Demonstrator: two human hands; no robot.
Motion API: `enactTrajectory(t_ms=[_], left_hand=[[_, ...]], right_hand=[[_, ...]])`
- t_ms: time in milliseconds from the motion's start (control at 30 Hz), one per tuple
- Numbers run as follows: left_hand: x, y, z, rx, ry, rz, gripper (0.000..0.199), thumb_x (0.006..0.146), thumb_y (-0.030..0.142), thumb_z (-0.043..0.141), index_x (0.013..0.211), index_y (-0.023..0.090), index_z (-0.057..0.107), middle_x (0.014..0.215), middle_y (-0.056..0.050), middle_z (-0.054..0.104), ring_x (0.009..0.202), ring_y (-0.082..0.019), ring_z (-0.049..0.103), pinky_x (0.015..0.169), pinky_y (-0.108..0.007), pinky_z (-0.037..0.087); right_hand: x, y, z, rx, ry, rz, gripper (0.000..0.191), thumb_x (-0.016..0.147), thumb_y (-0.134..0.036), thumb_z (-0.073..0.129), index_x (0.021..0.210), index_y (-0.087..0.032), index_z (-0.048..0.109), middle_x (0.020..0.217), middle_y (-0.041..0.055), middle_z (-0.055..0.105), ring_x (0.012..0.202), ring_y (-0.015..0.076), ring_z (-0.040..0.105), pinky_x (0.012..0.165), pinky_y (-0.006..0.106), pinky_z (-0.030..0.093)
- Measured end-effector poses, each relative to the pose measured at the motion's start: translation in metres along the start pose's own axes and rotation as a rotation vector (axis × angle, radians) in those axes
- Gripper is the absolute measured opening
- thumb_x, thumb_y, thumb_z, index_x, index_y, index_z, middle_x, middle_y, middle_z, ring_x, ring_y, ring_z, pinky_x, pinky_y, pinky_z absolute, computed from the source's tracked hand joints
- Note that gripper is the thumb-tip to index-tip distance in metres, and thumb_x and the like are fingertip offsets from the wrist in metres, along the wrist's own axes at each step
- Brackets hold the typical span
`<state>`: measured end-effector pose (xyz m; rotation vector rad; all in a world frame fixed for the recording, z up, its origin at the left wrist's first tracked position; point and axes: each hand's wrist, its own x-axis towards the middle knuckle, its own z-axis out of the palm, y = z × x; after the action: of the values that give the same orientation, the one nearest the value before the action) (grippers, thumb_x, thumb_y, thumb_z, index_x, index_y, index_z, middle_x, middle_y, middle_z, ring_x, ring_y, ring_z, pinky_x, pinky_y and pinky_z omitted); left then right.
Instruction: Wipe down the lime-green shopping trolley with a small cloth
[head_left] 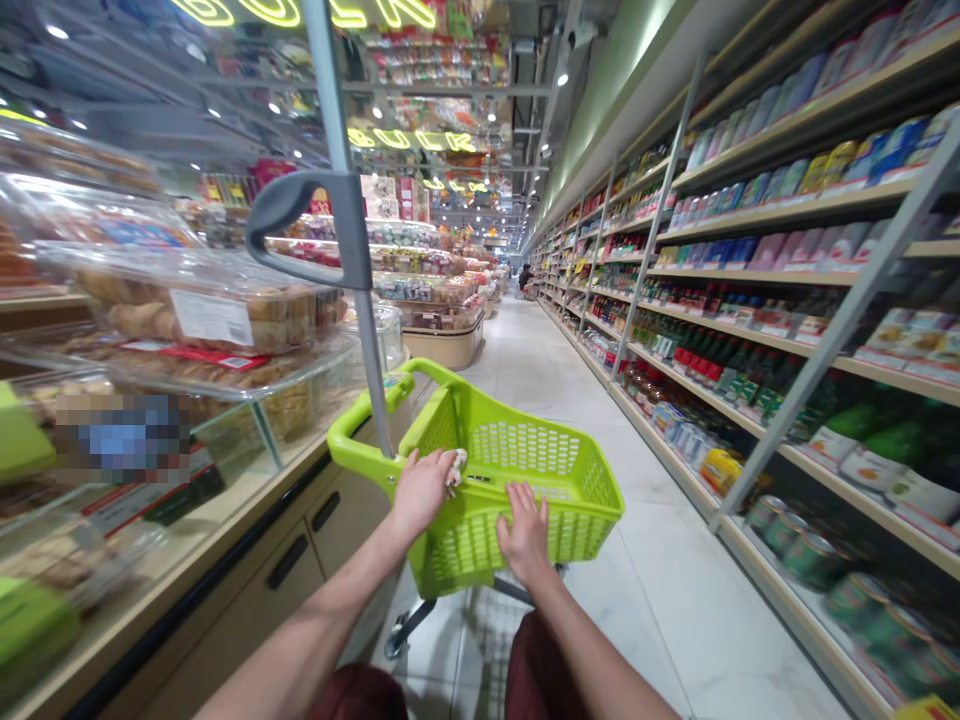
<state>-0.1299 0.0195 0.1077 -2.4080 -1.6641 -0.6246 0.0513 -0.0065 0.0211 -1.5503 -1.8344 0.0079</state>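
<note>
In front of me stands a bright green shopping basket point(517, 440) on wheels, with a tall grey pull pole point(367, 330) topped by a dark grey loop handle point(349, 225). My left hand point(424, 495) is closed around a crumpled whitish wipe or tissue point(455, 468) at the basket's near left rim, beside the foot of the pole. Along the near long side, my right hand point(525, 530) lies against the rim and outer wall, its fingers stretched and a little apart, holding nothing. The basket's perforated floor shows between its walls.
To the left, a display counter point(300, 540) carries stacked clear boxes of baked goods point(217, 300). Tall shelves point(750, 340) of cans and bottles line the right side. A pale tiled aisle point(517, 335) runs ahead, with a person point(525, 278) far down it.
</note>
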Motion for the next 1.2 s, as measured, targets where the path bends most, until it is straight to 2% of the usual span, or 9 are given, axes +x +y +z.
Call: enactTrajectory(t_ms=[133, 233, 433, 633, 767, 867, 967, 1067, 1200], left_hand=[[-0.001, 0.016, 0.014, -0.054, -0.052, 0.051, 0.035, 0.081, 0.014, 0.041, 0.115, 0.018, 0.05, 0.113, -0.009, 0.059, 0.104, -0.02, 0.055, 0.096, -0.039, 0.034], [-0.002, 0.023, 0.023, -0.12, -0.042, 0.008, 0.049, 0.081, 0.013, 0.038, 0.13, 0.012, 0.033, 0.111, -0.011, 0.061, 0.103, -0.017, 0.056, 0.098, -0.036, 0.032], [-0.012, 0.019, 0.023, -0.22, 0.012, 0.069, 0.071, 0.074, 0.011, 0.043, 0.138, 0.011, 0.012, 0.115, -0.011, 0.059, 0.108, -0.016, 0.052, 0.102, -0.036, 0.028], [-0.026, 0.013, 0.014, -0.077, 0.028, 0.115, 0.067, 0.074, 0.023, 0.047, 0.135, 0.011, 0.023, 0.134, -0.014, 0.041, 0.126, -0.023, 0.034, 0.107, -0.044, 0.016], [-0.033, 0.008, 0.004, 0.033, -0.026, 0.06, 0.063, 0.074, 0.043, 0.051, 0.128, 0.014, 0.037, 0.125, -0.013, 0.051, 0.121, -0.027, 0.038, 0.107, -0.048, 0.013], [-0.04, 0.01, 0.001, 0.047, -0.042, 0.058, 0.062, 0.073, 0.047, 0.052, 0.126, 0.017, 0.039, 0.121, -0.011, 0.054, 0.117, -0.025, 0.043, 0.107, -0.046, 0.014], [-0.051, 0.016, 0.0, 0.074, 0.002, 0.078, 0.059, 0.072, 0.047, 0.055, 0.122, 0.018, 0.044, 0.121, -0.01, 0.054, 0.118, -0.025, 0.041, 0.108, -0.045, 0.012], [-0.062, 0.022, -0.003, 0.105, 0.016, 0.124, 0.052, 0.072, 0.044, 0.055, 0.116, 0.018, 0.05, 0.12, -0.009, 0.054, 0.12, -0.025, 0.039, 0.108, -0.045, 0.011], [-0.069, 0.025, -0.008, 0.129, -0.013, 0.139, 0.047, 0.072, 0.037, 0.053, 0.115, 0.019, 0.05, 0.119, -0.008, 0.054, 0.122, -0.024, 0.037, 0.108, -0.044, 0.01]], right_hand=[[0.02, -0.036, -0.008, 0.199, -0.042, -0.045, 0.049, 0.082, -0.022, 0.037, 0.131, -0.015, 0.038, 0.128, 0.0109, 0.049, 0.118, 0.0203, 0.045, 0.101, 0.04, 0.031], [0.033, -0.059, -0.008, 0.336, -0.046, -0.049, 0.044, 0.083, -0.022, 0.035, 0.126, -0.013, 0.046, 0.125, 0.0103, 0.052, 0.116, 0.0172, 0.047, 0.099, 0.032, 0.035], [0.038, -0.07, 0.004, 0.495, 0.063, 0.09, 0.041, 0.07, -0.012, 0.044, 0.108, -0.014, 0.06, 0.112, 0.0078, 0.061, 0.107, 0.0167, 0.054, 0.097, 0.028, 0.038], [0.032, -0.071, 0.023, 0.637, 0.113, 0.285, 0.042, 0.067, -0.01, 0.043, 0.104, -0.012, 0.062, 0.105, 0.0083, 0.065, 0.095, 0.0162, 0.06, 0.087, 0.026, 0.045], [0.04, -0.058, 0.013, 0.7, 0.169, 0.398, 0.042, 0.063, -0.01, 0.042, 0.098, -0.012, 0.065, 0.098, 0.0069, 0.067, 0.085, 0.0159, 0.063, 0.079, 0.024, 0.048], [0.047, -0.043, -0.007, 0.52, 0.223, 0.304, 0.04, 0.066, -0.01, 0.04, 0.096, -0.013, 0.065, 0.101, 0.0076, 0.066, 0.09, 0.0165, 0.06, 0.084, 0.026, 0.045], [0.042, -0.039, -0.018, 0.42, 0.175, 0.198, 0.036, 0.067, -0.008, 0.04, 0.089, -0.014, 0.067, 0.098, 0.0085, 0.065, 0.093, 0.0178, 0.058, 0.089, 0.029, 0.041], [0.023, -0.05, -0.012, 0.4, 0.103, 0.138, 0.033, 0.068, -0.009, 0.043, 0.09, -0.015, 0.067, 0.097, 0.0096, 0.064, 0.096, 0.0193, 0.057, 0.091, 0.032, 0.039], [0.001, -0.061, 0.004, 0.279, 0.056, -0.014, 0.043, 0.072, -0.017, 0.049, 0.115, -0.016, 0.054, 0.12, 0.0115, 0.052, 0.114, 0.0222, 0.044, 0.098, 0.038, 0.032]])
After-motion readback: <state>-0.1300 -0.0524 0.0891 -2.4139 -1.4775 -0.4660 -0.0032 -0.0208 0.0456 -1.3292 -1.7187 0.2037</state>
